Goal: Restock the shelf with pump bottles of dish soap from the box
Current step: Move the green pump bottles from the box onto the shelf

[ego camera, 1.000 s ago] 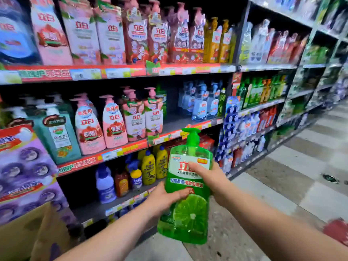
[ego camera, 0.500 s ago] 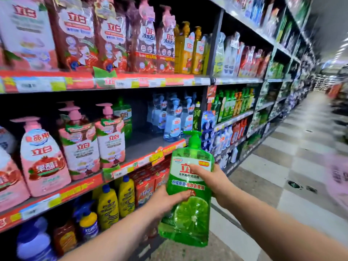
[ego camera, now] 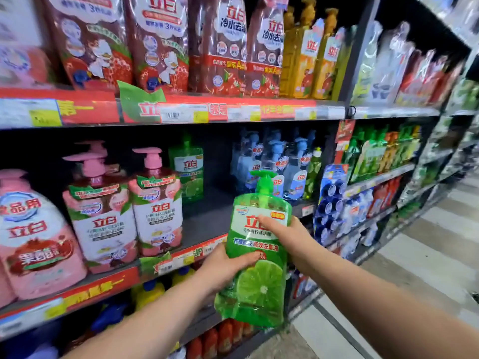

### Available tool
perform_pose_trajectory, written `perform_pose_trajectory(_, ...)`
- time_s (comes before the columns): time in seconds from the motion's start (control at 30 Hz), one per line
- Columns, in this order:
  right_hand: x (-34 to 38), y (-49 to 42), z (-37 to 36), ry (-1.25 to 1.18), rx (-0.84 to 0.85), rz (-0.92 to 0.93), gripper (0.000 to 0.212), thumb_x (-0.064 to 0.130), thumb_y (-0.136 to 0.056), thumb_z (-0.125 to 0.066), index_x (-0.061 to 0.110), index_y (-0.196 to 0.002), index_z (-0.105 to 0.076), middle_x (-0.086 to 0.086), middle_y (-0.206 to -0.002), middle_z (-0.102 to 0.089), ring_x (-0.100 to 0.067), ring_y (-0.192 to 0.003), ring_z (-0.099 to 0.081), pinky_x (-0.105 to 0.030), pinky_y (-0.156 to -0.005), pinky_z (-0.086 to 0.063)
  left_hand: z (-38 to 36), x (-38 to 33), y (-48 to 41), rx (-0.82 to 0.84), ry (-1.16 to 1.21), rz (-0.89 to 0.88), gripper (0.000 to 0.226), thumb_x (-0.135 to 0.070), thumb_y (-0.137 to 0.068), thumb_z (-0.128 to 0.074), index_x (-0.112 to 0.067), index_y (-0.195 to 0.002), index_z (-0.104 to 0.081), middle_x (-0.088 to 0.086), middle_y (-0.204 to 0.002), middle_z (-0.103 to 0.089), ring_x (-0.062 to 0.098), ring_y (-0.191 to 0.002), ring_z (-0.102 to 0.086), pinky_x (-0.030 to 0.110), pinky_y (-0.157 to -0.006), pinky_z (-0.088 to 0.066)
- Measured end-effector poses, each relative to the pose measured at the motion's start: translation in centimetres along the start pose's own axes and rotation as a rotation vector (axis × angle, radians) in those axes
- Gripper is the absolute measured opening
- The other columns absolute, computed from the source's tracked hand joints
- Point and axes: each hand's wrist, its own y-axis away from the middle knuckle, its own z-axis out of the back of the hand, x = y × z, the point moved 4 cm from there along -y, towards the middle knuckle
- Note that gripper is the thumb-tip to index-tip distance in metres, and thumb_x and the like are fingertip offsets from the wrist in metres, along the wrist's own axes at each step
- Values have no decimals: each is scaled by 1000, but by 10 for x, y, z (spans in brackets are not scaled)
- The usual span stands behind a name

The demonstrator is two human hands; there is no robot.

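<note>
I hold a green pump bottle of dish soap (ego camera: 255, 288) with a lime picture upright in both hands, just in front of the middle shelf (ego camera: 204, 224). My left hand (ego camera: 223, 265) grips its left side low down. My right hand (ego camera: 290, 239) wraps its right shoulder, thumb across the label. Behind it the shelf has a dark gap between the pink pump bottles (ego camera: 155, 200) and the blue bottles (ego camera: 274, 161). One matching green bottle (ego camera: 188, 168) stands at the back of that gap. The box is out of view.
Red refill pouches (ego camera: 158, 42) and yellow bottles (ego camera: 308, 53) fill the upper shelf. Yellow and red bottles (ego camera: 150, 294) stand on the shelf below. A hanging strip of blue packs (ego camera: 329, 206) marks the upright post at right. The tiled aisle floor (ego camera: 427, 268) runs off to the right.
The view has closed in on the middle shelf and swung right. The green bottle has risen and moved toward the gap, still held in both hands.
</note>
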Motion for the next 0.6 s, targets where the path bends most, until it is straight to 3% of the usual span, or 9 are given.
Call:
perform_pose_trajectory(0.07,-1,-32,1,-6,53,-14,44,20,-77,-76,5,-115,-60,-15,-105,-72,-28,-93,-70,-41,-81,-57,1,-1,-22,-75,-23,0,25,-21,-75,-77,-18,-97,-66,-10,-74,-74,3,-68,-70,16,-59,-53)
perform_pose_trajectory(0.13,2,-62,3,12,108,-17,43,24,-74,-78,11,-111,-60,-8,-99,-74,-24,-88,-72,-41,-80,-58,2,-4,-43,-158,-44,8,33,-24,-72,-79,-17,-101,-65,-7,-83,-75,7,-75,-71,21,-69,-56)
perform_pose_trajectory(0.23,14,-108,7,50,222,7,36,22,-75,-78,11,-106,-64,-5,-91,-76,-21,-85,-72,-40,-78,-59,-2,-10,-76,-287,-39,1,33,-25,-70,-80,-19,-98,-63,-10,-81,-73,1,-71,-69,14,-62,-53)
perform_pose_trajectory(0.3,22,-136,8,51,279,14,38,22,-75,-78,5,-104,-59,-3,-85,-76,-20,-80,-73,-38,-73,-60,-7,-14,-94,-374,-15,3,45,-26,-69,-81,-15,-107,-59,0,-95,-73,12,-86,-70,28,-78,-57)
perform_pose_trajectory(0.37,30,-160,8,49,344,5,50,26,-73,-80,9,-112,-52,-6,-95,-74,-21,-83,-72,-40,-74,-60,-11,-20,-111,-458,-2,-2,49,-25,-70,-80,-11,-111,-57,5,-101,-71,20,-92,-68,38,-87,-54)
perform_pose_trajectory(0.43,36,-180,5,89,398,14,56,30,-71,-80,15,-115,-49,-8,-106,-69,-23,-89,-69,-38,-74,-58,-12,-26,-125,-508,22,-24,47,-23,-73,-78,-10,-113,-57,5,-101,-71,18,-90,-68,35,-85,-55)
perform_pose_trajectory(0.53,46,-203,-4,83,482,62,35,26,-74,-79,20,-97,-54,-2,-94,-70,-14,-79,-70,-30,-64,-56,-8,-34,-138,-582,24,-37,47,-25,-74,-77,-14,-112,-53,0,-100,-69,12,-87,-66,25,-73,-55)
perform_pose_trajectory(0.6,49,-215,-11,102,518,94,31,22,-75,-77,21,-96,-54,-3,-94,-71,-12,-77,-69,-25,-62,-55,0,-37,-144,-610,0,-25,50,-25,-75,-77,-15,-114,-49,-2,-101,-67,11,-89,-65,25,-73,-53)
